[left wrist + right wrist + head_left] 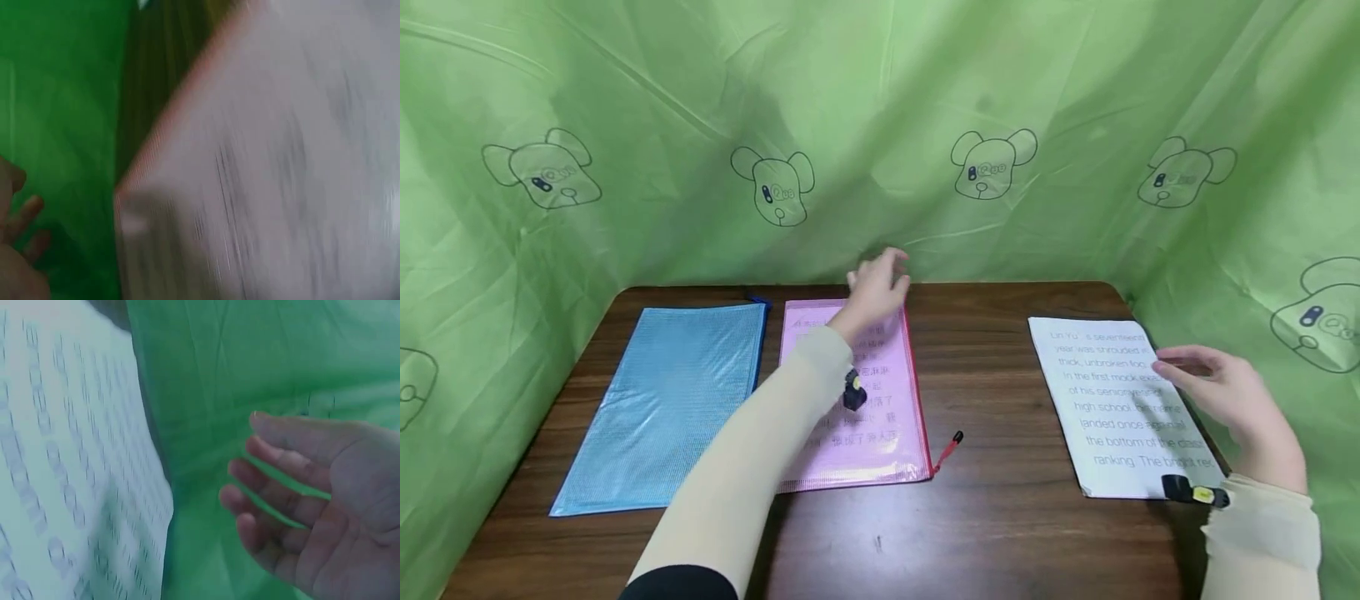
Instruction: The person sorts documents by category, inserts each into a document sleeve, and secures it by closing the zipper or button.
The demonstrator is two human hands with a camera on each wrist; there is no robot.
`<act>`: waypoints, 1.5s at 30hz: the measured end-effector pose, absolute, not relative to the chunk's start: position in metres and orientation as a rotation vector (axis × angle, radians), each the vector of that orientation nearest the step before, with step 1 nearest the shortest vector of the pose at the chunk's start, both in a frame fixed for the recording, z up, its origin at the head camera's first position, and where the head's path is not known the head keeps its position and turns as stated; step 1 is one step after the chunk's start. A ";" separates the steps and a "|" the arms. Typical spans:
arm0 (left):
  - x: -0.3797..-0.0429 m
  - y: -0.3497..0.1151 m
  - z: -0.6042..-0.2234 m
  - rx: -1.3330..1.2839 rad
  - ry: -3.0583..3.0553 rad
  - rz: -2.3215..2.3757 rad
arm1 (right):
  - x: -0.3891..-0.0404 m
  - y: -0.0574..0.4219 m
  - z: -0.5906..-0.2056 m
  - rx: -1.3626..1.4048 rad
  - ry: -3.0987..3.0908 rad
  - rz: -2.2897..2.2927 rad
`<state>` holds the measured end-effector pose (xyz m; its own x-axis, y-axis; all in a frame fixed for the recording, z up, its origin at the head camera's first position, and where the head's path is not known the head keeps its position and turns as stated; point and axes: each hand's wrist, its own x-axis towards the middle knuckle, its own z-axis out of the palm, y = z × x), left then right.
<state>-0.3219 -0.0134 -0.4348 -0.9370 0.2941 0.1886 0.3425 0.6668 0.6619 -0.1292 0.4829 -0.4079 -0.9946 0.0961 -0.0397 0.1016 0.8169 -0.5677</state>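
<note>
Over the far right corner of a pink zip document pouch [857, 450], my left hand [878, 287] reaches with loosely bent fingers and holds nothing. Printed sheets show through the pouch, and its red zip edge runs down the right side to a red pull [950, 450]. In the left wrist view the pouch [281, 156] is blurred, and the left fingers [25, 219] show at the left edge. My right hand [1228, 396] hovers beside the right edge of a stack of printed paper [1112, 408]. In the right wrist view its fingers [269, 487] are relaxed, with nothing between them.
A blue zip pouch [670, 400] lies flat on the left of the brown wooden table [985, 533]. Green fabric [880, 100] with printed bear heads hangs behind the table and along both sides, close to its far edge.
</note>
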 end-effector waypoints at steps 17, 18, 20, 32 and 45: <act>-0.206 0.133 -0.447 -0.624 -2.856 -1.817 | -0.120 0.531 -0.435 0.261 2.764 -1.170; -0.201 0.137 -0.449 -0.594 -2.844 -1.871 | -0.120 0.531 -0.435 0.248 2.760 -1.171; -0.194 0.143 -0.453 -0.530 -2.822 -1.961 | -0.120 0.531 -0.436 0.224 2.748 -1.180; -0.164 0.163 -0.464 -0.165 -2.701 -2.351 | -0.123 0.534 -0.444 0.223 2.548 -1.427; -0.162 0.170 -0.468 -0.109 -2.628 -2.392 | -0.135 0.517 -0.448 0.268 2.467 -1.377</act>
<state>-0.1618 0.1702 -0.4681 -0.9138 0.3140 -0.2575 -0.2268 0.1311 0.9651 -0.1346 0.5175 -0.4478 -0.9368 0.0152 -0.3495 0.3055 0.5222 -0.7962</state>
